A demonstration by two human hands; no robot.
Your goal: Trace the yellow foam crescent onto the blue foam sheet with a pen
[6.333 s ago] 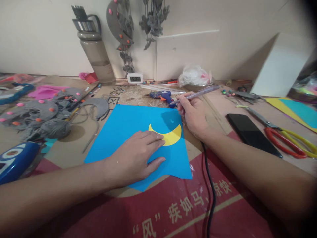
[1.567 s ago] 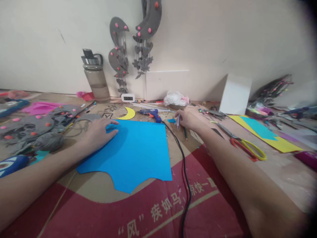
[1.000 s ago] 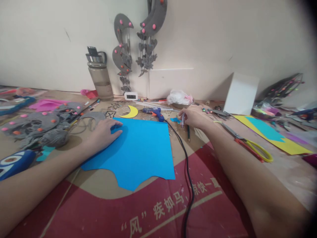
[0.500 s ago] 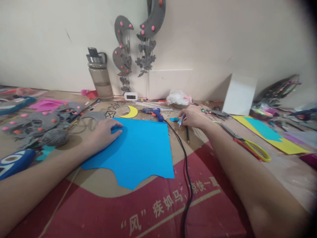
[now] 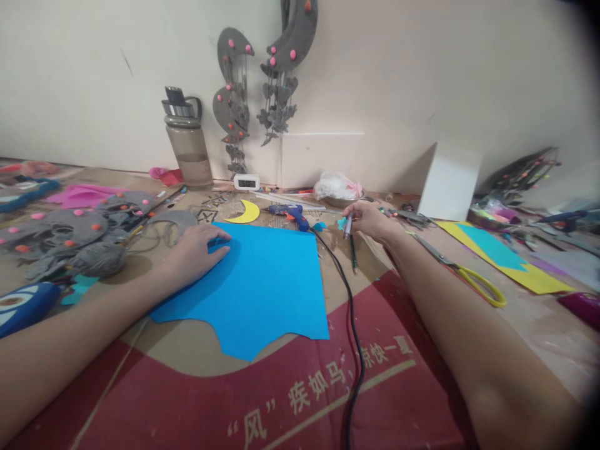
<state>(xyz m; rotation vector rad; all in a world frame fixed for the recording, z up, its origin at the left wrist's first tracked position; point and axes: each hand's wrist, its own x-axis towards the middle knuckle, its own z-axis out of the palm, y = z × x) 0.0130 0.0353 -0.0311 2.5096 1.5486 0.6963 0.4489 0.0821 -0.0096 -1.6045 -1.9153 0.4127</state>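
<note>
My left hand [image 5: 199, 253] lies on the left part of a bright blue paper sheet [image 5: 267, 281], fingers extended and thumb apart. Scalloped cuts shape the sheet's near edge. Beyond its right corner, my right hand [image 5: 370, 220] pinches a slim, pale purple pen [image 5: 348, 227], tilted over the cardboard. Beside the pen is a small turquoise paper cut-out [image 5: 342, 223]; whether my fingers touch it I cannot tell. A darker blue cut-out [image 5: 319, 226] lies farther left. Just below my right hand is a dark green pencil [image 5: 353, 256].
A blue glue gun [image 5: 296, 217] lies behind the sheet, its black cable [image 5: 355, 325] running toward me. Near it is a yellow paper crescent [image 5: 246, 212]. Scissors [image 5: 469, 275] rest beside my right forearm. A water bottle [image 5: 190, 147] stands by the wall; grey felt pieces [image 5: 70, 228] lie left.
My right hand has shifted slightly right with the pen. The darker blue cut-out now lies farther left, apart from the turquoise one. My left hand stays on the sheet.
</note>
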